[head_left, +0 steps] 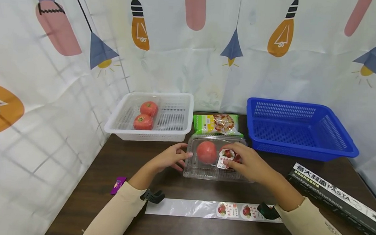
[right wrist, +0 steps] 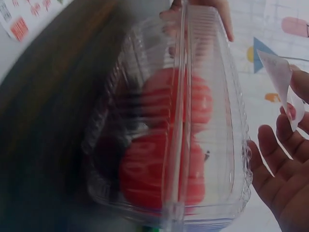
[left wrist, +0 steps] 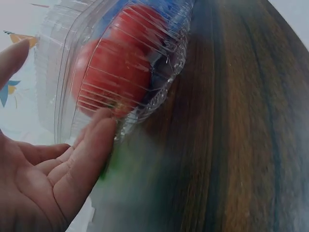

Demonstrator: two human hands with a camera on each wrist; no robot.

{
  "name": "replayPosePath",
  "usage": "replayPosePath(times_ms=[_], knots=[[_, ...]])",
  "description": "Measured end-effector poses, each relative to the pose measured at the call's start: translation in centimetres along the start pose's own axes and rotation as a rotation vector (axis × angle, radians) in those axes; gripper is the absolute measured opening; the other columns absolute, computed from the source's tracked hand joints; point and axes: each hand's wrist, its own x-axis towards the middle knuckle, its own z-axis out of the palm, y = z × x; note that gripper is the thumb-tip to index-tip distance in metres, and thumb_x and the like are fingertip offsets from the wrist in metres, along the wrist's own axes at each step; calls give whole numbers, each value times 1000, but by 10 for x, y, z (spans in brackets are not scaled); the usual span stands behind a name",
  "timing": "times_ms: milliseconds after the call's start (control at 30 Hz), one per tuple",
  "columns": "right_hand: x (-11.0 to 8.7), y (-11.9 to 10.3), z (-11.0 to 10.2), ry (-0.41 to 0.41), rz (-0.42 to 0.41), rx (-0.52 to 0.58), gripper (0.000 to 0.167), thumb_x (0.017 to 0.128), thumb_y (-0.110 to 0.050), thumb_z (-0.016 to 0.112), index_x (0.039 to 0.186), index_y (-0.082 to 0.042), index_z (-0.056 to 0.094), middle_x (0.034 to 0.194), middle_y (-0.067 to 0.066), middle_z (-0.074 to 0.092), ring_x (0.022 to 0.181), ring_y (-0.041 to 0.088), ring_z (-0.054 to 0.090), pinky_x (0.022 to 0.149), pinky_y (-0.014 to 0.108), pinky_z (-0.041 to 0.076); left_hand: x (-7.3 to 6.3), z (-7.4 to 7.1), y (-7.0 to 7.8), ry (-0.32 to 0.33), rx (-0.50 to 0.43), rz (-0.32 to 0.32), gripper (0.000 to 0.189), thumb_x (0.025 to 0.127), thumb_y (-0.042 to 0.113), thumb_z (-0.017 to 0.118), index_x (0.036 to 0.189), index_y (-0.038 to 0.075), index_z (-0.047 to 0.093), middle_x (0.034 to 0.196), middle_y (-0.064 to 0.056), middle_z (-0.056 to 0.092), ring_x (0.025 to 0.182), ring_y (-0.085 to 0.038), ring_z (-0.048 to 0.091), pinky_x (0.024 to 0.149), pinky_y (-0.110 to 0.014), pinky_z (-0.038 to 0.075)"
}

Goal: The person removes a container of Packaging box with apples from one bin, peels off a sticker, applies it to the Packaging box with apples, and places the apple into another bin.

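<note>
A clear plastic clamshell box [head_left: 201, 172] with two tomatoes [head_left: 206, 152] inside lies closed on the table, in the middle of the head view. Above its lid my right hand [head_left: 252, 162] pinches a white sticker [head_left: 221, 162] with a tomato picture between thumb and fingers. In the right wrist view the sticker [right wrist: 277, 72] is bent and stands off the lid. My left hand [head_left: 170, 157] is at the box's left side, fingers loosely extended. One fingertip of the left hand [left wrist: 58, 179] appears to touch the box wall in the left wrist view.
Behind the box lies a green-yellow food packet [head_left: 217, 124]. A white basket [head_left: 174, 134] with two tomatoes stands left, a blue basket [head_left: 296, 148] right. In front lies a sticker strip [head_left: 186, 207]; a purple packet [head_left: 118, 185] and a black pasta box [head_left: 337, 196] flank it.
</note>
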Motion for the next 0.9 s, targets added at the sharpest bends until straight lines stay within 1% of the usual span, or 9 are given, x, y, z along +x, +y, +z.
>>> replayPosePath(times_ms=[33, 100, 233, 333, 400, 467, 567, 833, 900], knots=[[3, 0, 0, -5, 0, -10, 44, 92, -35, 68, 130, -17, 58, 107, -4, 60, 84, 14, 56, 73, 38, 53, 1, 0, 0, -7, -7, 0, 79, 91, 37, 69, 148, 0, 29, 113, -18, 60, 83, -26, 66, 71, -45, 57], [9, 2, -1, -20, 3, -31, 47, 91, -38, 68, 131, -15, 58, 111, -2, 60, 90, 15, 57, 78, 40, 53, 2, 0, 0, -15, -18, 3, 80, 90, 34, 71, 148, 0, 28, 110, -17, 61, 80, -25, 65, 71, -45, 57], [20, 9, -3, -55, -9, -42, 53, 90, -41, 69, 133, -12, 58, 126, 4, 59, 112, 24, 55, 94, 52, 46, 3, 0, 1, -27, -37, 13, 79, 89, 29, 72, 148, 0, 28, 98, -13, 64, 72, -23, 64, 69, -44, 58], [26, 17, -4, -81, -26, -28, 52, 89, -39, 71, 132, -12, 59, 129, 5, 58, 120, 27, 51, 98, 55, 41, 3, 0, 2, -37, -53, 15, 78, 89, 25, 72, 148, -1, 28, 88, -11, 64, 66, -21, 63, 67, -43, 58], [29, 21, -3, -96, -39, -17, 49, 89, -36, 71, 131, -14, 59, 124, 3, 59, 114, 25, 53, 95, 52, 44, 3, 0, 2, -43, -63, 13, 77, 90, 24, 71, 148, -1, 27, 83, -11, 64, 63, -21, 63, 65, -43, 58], [31, 24, -1, -108, -48, -2, 45, 90, -34, 71, 130, -15, 60, 116, 0, 60, 103, 25, 55, 87, 47, 48, 3, 1, 2, -44, -67, 9, 76, 90, 24, 71, 148, -1, 28, 82, -10, 63, 62, -21, 63, 64, -42, 58], [34, 25, 1, -106, -62, 11, 41, 90, -31, 71, 128, -16, 62, 109, -3, 60, 94, 23, 53, 78, 41, 48, 3, 1, 1, -46, -67, 7, 77, 90, 25, 72, 148, -1, 28, 82, -10, 64, 61, -21, 62, 64, -42, 58], [39, 29, 7, -93, -81, 21, 44, 89, -31, 72, 128, -14, 62, 109, -3, 58, 93, 25, 52, 77, 42, 46, 3, 2, -2, -43, -69, 9, 79, 89, 26, 73, 148, -1, 28, 82, -9, 64, 62, -21, 62, 64, -41, 58], [40, 30, 8, -93, -82, 26, 44, 88, -29, 74, 127, -14, 62, 112, -2, 59, 95, 23, 52, 79, 43, 47, 3, 2, -3, -41, -65, 12, 79, 89, 26, 72, 148, -1, 28, 83, -9, 64, 62, -22, 63, 64, -42, 58]])
